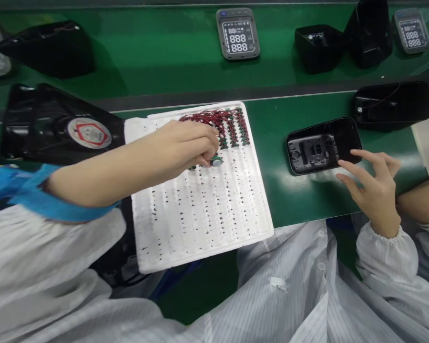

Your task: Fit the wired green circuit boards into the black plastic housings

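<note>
My left hand [188,143] reaches over a white foam tray [207,219] and pinches a small round part [217,161] with a green edge, just above the tray's surface. Several similar parts with red wires [223,124] fill the tray's far rows. My right hand [373,183] rests with fingers spread on the green bench, its fingertips touching the near right edge of a black housing [323,145] that lies open side up.
A black housing with a round label [57,126] lies at the left. Another black shell [393,105] lies at the right. On the far green belt [157,52] are lit display panels [238,33] and more black housings [318,47].
</note>
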`<state>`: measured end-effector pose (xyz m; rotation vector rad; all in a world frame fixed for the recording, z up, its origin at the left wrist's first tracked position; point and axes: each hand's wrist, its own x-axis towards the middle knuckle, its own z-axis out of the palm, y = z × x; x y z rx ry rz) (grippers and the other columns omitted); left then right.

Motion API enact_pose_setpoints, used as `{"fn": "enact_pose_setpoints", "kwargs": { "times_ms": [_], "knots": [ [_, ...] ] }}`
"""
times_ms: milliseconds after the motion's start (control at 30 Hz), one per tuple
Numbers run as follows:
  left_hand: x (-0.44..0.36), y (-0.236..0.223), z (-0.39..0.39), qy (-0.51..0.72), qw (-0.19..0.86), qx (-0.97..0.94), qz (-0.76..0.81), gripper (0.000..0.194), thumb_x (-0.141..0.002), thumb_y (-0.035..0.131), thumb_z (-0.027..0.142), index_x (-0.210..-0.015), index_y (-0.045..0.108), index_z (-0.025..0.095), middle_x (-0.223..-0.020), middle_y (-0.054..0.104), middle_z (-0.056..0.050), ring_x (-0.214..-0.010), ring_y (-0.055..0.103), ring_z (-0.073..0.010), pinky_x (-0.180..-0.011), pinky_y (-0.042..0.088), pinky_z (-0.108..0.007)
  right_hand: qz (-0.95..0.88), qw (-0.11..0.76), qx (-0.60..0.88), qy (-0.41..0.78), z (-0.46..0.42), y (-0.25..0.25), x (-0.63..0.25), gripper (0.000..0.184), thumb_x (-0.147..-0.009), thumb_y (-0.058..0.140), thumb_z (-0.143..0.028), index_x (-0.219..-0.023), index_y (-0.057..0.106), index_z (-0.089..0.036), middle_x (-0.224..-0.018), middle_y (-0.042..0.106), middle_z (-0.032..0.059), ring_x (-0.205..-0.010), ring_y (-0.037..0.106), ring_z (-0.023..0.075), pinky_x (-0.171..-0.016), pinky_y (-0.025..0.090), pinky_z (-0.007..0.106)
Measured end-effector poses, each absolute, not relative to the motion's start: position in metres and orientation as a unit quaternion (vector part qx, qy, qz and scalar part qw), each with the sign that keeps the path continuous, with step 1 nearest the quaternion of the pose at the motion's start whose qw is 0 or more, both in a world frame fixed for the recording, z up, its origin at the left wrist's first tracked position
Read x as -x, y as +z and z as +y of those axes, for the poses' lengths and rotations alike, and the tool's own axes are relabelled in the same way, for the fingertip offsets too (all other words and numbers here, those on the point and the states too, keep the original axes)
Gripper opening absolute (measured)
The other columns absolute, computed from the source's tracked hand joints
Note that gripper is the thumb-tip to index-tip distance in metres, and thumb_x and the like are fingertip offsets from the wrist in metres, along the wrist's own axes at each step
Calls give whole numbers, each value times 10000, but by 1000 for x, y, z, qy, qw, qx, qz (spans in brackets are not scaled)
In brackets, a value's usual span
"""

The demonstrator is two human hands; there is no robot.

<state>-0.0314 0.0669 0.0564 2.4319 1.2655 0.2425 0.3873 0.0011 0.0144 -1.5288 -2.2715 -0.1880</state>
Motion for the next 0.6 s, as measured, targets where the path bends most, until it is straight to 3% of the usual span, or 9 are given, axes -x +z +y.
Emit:
{"fn": "enact_pose_setpoints", "kwargs": {
  "times_ms": [100, 200, 333, 433, 500, 600],
  "knots": [
    [17, 88, 56, 90, 320, -868, 370, 452, -999, 368, 579, -781, 594, 255, -923, 721, -66, -876, 668, -214, -770, 541, -363, -816, 234, 529, -16, -7, 22, -373, 186, -969, 623, -357, -1103, 745, -312, -1251, 682, 93, -1108, 592, 305, -985, 468, 523],
    [-19, 96, 32, 136, 331, -850, 387, 430, -1033, 336, 554, -841, 575, 253, -879, 717, -50, -792, 684, -186, -679, 527, -314, -839, 276, 457, 104, -16, 24, -349, 228, -997, 586, -393, -1136, 745, -309, -1159, 726, 77, -1058, 642, 268, -964, 512, 478],
    [-80, 61, 12, 213, 206, -898, 324, 273, -1070, 361, 328, -950, 581, 219, -751, 675, 6, -592, 635, -136, -513, 423, -261, -789, 366, 389, 302, -25, 12, -310, 436, -1026, 450, -561, -1199, 722, -267, -1109, 744, 74, -1009, 682, 232, -886, 574, 395],
    [-115, 35, 12, 258, 53, -920, 289, 287, -1042, 316, 115, -974, 590, 170, -818, 699, -15, -584, 642, -123, -471, 376, -260, -658, 445, 451, 407, -30, -4, -292, 402, -1040, 442, -538, -1157, 720, -272, -1043, 746, 44, -935, 704, 194, -828, 595, 330],
    [-129, 29, 14, 252, -8, -926, 282, 290, -1018, 320, 54, -1008, 598, 137, -864, 709, -35, -621, 665, -127, -476, 397, -260, -576, 490, 496, 425, -30, -15, -288, 337, -1036, 485, -497, -1146, 716, -277, -1061, 742, 41, -959, 708, 190, -865, 597, 330],
    [-138, 29, 14, 202, -18, -935, 290, 321, -1017, 319, 50, -1241, 546, 90, -905, 710, -50, -668, 686, -151, -482, 446, -264, -505, 549, 529, 404, -24, -23, -293, 330, -1011, 531, -502, -1158, 709, -265, -1095, 735, 75, -1012, 712, 214, -914, 598, 384]
  ]
}}
